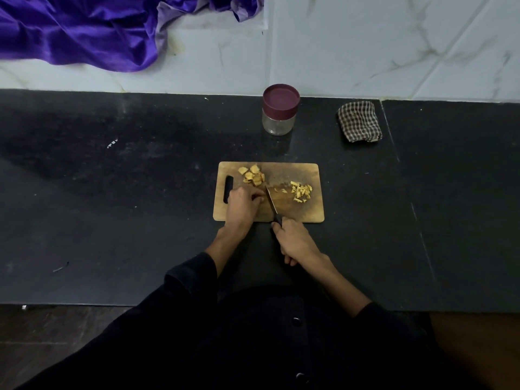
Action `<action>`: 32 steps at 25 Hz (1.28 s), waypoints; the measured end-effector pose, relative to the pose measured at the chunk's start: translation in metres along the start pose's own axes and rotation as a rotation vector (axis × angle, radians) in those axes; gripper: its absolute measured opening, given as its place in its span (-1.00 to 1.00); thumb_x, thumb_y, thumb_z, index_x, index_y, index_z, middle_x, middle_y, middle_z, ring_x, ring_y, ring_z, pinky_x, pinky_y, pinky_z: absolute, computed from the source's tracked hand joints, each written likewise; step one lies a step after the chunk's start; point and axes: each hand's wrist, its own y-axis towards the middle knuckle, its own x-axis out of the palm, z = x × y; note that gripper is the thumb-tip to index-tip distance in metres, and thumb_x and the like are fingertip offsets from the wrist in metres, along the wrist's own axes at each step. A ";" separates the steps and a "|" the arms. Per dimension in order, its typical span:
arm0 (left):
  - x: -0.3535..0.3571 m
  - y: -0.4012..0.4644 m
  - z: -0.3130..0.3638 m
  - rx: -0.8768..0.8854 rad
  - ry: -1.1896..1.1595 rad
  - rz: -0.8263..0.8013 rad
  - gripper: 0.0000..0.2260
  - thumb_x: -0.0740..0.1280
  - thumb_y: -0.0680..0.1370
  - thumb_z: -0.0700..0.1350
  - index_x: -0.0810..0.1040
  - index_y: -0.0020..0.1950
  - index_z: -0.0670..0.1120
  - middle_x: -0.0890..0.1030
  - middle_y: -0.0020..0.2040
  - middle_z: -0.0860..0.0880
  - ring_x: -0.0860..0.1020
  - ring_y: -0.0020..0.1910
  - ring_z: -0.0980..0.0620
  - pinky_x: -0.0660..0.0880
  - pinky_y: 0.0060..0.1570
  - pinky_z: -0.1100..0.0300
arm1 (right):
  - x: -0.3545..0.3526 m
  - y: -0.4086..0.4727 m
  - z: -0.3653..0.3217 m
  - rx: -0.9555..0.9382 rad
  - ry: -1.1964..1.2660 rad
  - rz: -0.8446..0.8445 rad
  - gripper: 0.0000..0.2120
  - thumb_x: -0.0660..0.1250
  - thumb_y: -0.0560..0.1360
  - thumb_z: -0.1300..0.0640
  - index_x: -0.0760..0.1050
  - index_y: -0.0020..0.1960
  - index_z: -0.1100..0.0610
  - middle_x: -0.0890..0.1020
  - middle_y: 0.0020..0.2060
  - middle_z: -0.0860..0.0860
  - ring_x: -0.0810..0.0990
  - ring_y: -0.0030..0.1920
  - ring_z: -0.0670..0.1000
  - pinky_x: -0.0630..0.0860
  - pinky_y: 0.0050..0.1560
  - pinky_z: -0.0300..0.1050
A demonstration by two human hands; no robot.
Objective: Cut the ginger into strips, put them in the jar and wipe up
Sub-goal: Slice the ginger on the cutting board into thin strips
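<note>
While capped, jar (280,109) beyond board (292,212)

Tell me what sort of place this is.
Probably a home kitchen: a dark stone counter against marble-look wall tiles, with a wooden cutting board of ginger, a lidded jar and a checked cloth.

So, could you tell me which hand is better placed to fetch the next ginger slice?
The left hand: it rests on the board just below the uncut slices, while the right hand grips the knife.

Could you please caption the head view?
Right hand slices ginger held by left hand on wooden cutting board with black-handled knife.
</note>
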 end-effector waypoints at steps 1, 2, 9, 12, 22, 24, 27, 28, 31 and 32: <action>0.001 0.000 0.000 -0.008 0.004 0.005 -0.84 0.41 0.47 -0.28 0.65 0.05 -0.18 0.68 0.00 -0.06 0.61 -0.01 0.09 0.50 0.07 0.30 | -0.002 -0.001 0.001 0.002 0.011 0.006 -0.68 0.04 0.70 -0.01 0.40 0.16 0.23 0.66 -0.24 0.22 0.68 -0.38 0.18 0.56 -0.49 -0.06; 0.002 0.001 -0.001 -0.017 0.009 0.011 -0.84 0.40 0.48 -0.28 0.65 0.04 -0.18 0.68 -0.01 -0.06 0.62 -0.03 0.08 0.52 0.05 0.27 | -0.003 -0.001 0.001 0.001 0.021 0.008 -0.68 0.04 0.70 -0.01 0.40 0.16 0.22 0.66 -0.23 0.23 0.67 -0.39 0.17 0.56 -0.49 -0.06; 0.003 0.005 0.009 -0.032 -0.041 -0.047 -0.86 0.40 0.49 -0.23 0.66 0.02 -0.14 0.68 -0.03 -0.01 0.61 -0.07 0.13 0.56 0.03 0.21 | -0.007 -0.003 0.002 -0.031 0.074 0.055 -0.72 0.05 0.70 -0.01 0.39 0.10 0.19 0.63 -0.31 0.18 0.65 -0.45 0.15 0.50 -0.58 -0.12; 0.007 0.004 0.009 -0.036 -0.052 -0.060 -0.86 0.39 0.49 -0.24 0.64 0.03 -0.13 0.67 -0.03 -0.01 0.61 -0.05 0.11 0.56 0.05 0.17 | -0.010 -0.004 0.006 -0.027 0.085 0.062 -0.72 0.05 0.70 0.00 0.40 0.10 0.18 0.62 -0.34 0.16 0.63 -0.47 0.13 0.49 -0.59 -0.14; 0.013 0.005 0.008 -0.091 -0.077 0.014 -0.67 0.39 0.46 -0.29 0.41 0.17 -0.11 0.60 -0.24 0.01 0.59 -0.25 0.05 0.60 -0.15 0.02 | -0.005 0.004 -0.002 -0.002 -0.066 0.014 -0.69 0.04 0.70 0.01 0.41 0.14 0.22 0.62 -0.23 0.14 0.66 -0.33 0.12 0.65 -0.29 0.05; 0.012 0.003 0.009 -0.094 -0.100 0.028 -0.69 0.39 0.45 -0.30 0.42 0.14 -0.10 0.60 -0.26 0.02 0.58 -0.27 0.08 0.59 -0.16 0.07 | -0.005 0.005 -0.005 0.016 -0.126 0.035 -0.73 0.04 0.70 0.00 0.40 0.09 0.17 0.60 -0.22 0.11 0.68 -0.33 0.13 0.66 -0.22 0.09; 0.007 -0.001 0.010 -0.100 -0.149 0.041 -0.71 0.41 0.45 -0.29 0.43 0.10 -0.10 0.58 -0.23 0.05 0.57 -0.25 0.14 0.55 -0.21 0.32 | -0.005 0.005 -0.002 0.037 -0.151 0.104 -0.73 0.05 0.69 -0.01 0.41 0.06 0.14 0.59 -0.18 0.11 0.68 -0.29 0.14 0.65 -0.19 0.12; 0.005 -0.001 0.010 -0.102 -0.157 0.043 -0.73 0.42 0.45 -0.29 0.44 0.08 -0.09 0.57 -0.22 0.05 0.56 -0.24 0.14 0.52 -0.22 0.37 | -0.006 0.004 0.002 0.046 -0.147 0.132 -0.71 0.05 0.69 -0.02 0.44 0.09 0.17 0.62 -0.13 0.14 0.68 -0.22 0.17 0.65 -0.13 0.16; 0.003 0.000 0.007 -0.118 -0.124 0.024 -0.82 0.41 0.46 -0.29 0.52 0.00 -0.10 0.59 -0.17 0.01 0.53 -0.23 0.16 0.50 -0.19 0.40 | -0.012 0.003 0.012 0.079 -0.088 0.180 -0.68 0.06 0.68 -0.02 0.44 0.10 0.20 0.64 -0.13 0.16 0.67 -0.26 0.15 0.65 -0.13 0.17; 0.004 0.001 0.006 -0.118 -0.110 0.010 -0.85 0.41 0.46 -0.29 0.56 -0.01 -0.11 0.61 -0.14 0.00 0.52 -0.22 0.18 0.48 -0.20 0.45 | -0.014 0.003 0.013 0.077 -0.069 0.193 -0.68 0.06 0.68 -0.02 0.44 0.08 0.20 0.64 -0.16 0.15 0.66 -0.32 0.13 0.65 -0.17 0.15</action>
